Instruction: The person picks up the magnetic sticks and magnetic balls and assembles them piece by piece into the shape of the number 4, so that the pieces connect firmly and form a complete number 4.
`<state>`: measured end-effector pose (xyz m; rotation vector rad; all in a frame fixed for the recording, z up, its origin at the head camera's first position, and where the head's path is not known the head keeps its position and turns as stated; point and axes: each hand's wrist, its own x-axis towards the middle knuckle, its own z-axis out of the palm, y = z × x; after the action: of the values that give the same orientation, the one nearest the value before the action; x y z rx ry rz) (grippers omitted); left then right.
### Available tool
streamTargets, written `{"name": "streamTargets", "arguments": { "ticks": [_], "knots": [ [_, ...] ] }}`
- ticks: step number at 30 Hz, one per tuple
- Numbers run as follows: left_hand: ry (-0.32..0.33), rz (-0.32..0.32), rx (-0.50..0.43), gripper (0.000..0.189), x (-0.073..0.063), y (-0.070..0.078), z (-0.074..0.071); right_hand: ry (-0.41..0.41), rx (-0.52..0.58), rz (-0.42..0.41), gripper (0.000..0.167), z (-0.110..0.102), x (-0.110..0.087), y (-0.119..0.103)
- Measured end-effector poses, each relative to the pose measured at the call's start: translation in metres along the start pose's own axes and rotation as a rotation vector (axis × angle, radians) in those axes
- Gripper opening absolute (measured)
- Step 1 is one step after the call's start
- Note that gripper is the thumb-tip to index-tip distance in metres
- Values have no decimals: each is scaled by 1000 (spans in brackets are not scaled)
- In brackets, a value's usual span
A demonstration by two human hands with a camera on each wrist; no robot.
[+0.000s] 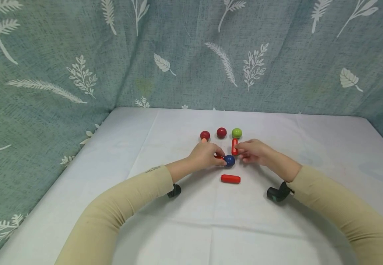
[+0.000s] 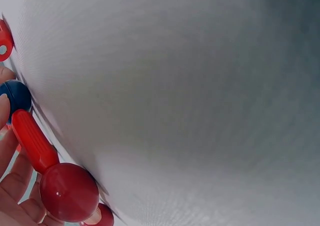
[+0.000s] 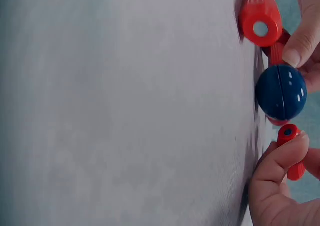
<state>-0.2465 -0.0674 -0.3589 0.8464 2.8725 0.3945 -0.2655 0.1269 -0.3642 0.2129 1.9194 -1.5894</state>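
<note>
In the head view my left hand [image 1: 204,154] pinches a blue ball [image 1: 229,161] with thumb and finger. A red rod [image 2: 35,141] runs from that ball to a dark red ball [image 2: 70,192], which the hand hides in the head view. One left finger stretches to a second red ball [image 1: 205,135]; contact is unclear. My right hand [image 1: 254,151] pinches another red rod [image 1: 234,147] between thumb and fingers, just right of the blue ball. In the right wrist view this rod [image 3: 296,171] stays apart from the blue ball [image 3: 281,92].
A loose red rod [image 1: 230,179] lies on the white cloth [image 1: 194,235] nearer me, showing a pale round end [image 3: 260,29]. Farther back sit a red ball [image 1: 221,132] and a green ball [image 1: 236,133]. A patterned curtain [image 1: 185,55] hangs behind the table.
</note>
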Motion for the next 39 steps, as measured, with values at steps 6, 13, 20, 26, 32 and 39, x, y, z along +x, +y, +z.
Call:
{"name": "streamTargets", "arguments": {
  "ticks": [6, 13, 20, 26, 32, 39],
  "knots": [
    [2, -9, 7, 26, 0, 0, 0, -42, 43, -2, 38, 5, 1, 0],
    [-5, -22, 8, 27, 0, 1, 0, -24, -16, -11, 34, 8, 4, -1],
    [-16, -30, -3, 28, 0, 1, -1, 21, -88, -10, 47, 11, 6, -2],
    [-17, -31, -17, 31, 0, 2, 0, 25, -153, -23, 49, 11, 8, -3],
    [-21, -21, -50, 33, -1, 2, -1, 42, -193, -21, 48, 13, 8, -3],
    [-31, -20, -83, 35, -1, 2, -1, 43, -207, -22, 48, 13, 8, -3]
  ]
}}
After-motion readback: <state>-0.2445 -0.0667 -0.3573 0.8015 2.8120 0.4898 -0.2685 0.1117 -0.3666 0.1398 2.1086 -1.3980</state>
